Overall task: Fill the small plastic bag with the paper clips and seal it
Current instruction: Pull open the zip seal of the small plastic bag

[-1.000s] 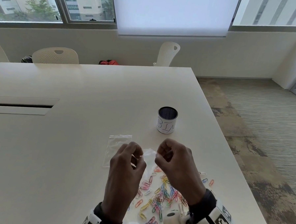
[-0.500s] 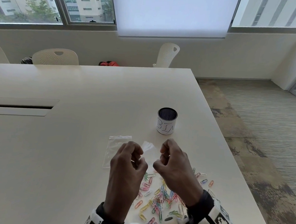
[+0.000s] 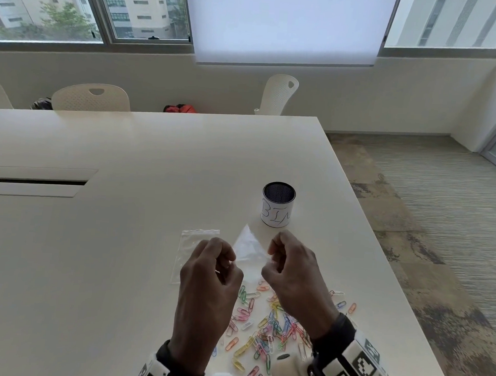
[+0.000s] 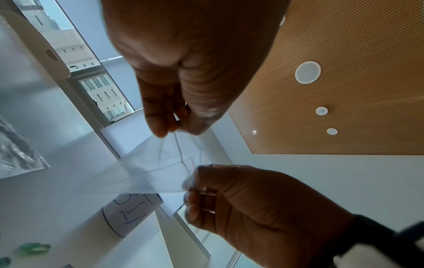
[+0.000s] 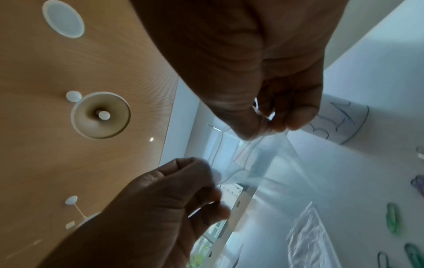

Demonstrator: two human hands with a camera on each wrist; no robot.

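A small clear plastic bag is held in the air between both hands, above the table. My left hand pinches one side of its mouth and my right hand pinches the other. The bag's free end points away from me, toward the cup. In the left wrist view my left fingertips pinch the bag. The right wrist view shows my right fingertips pinching the film. A pile of coloured paper clips lies on the table under my wrists.
A second clear bag lies flat on the table, just left of my left hand. A black mesh cup with a white label reading BIN stands beyond the hands. The table's right edge is close. Chairs stand at the far side.
Both hands have lifted slightly away from me. The bag hung down between them before; its free end now sticks up toward the cup.
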